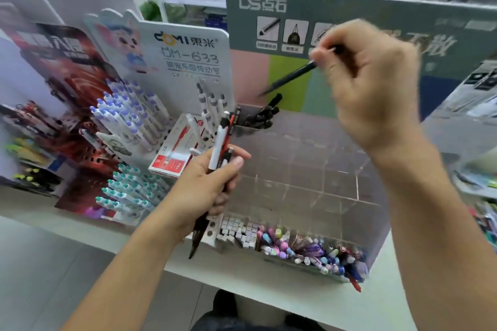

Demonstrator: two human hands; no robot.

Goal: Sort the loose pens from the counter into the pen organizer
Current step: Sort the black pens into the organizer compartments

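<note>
My left hand [207, 185] grips a bundle of several pens [219, 148], white, red and black, held upright over the counter's front. My right hand [371, 83] is raised and pinches one black pen [290, 76], its tip slanting down-left above the clear acrylic pen organizer [304, 169]. The organizer's back-left cell holds several black pens [262, 114]. Most of its middle cells look empty. Its front row holds grey-capped pens [238, 230] and pastel-capped pens [309, 250]. The right hand is motion-blurred.
A white DM-633 display [188, 62] with blue-capped pens [126, 110] and teal-capped pens [126, 191] stands on the left. A red pen box [172, 153] lies beside it. A grey signboard [349, 24] rises behind the organizer. The counter edge [242, 285] runs in front.
</note>
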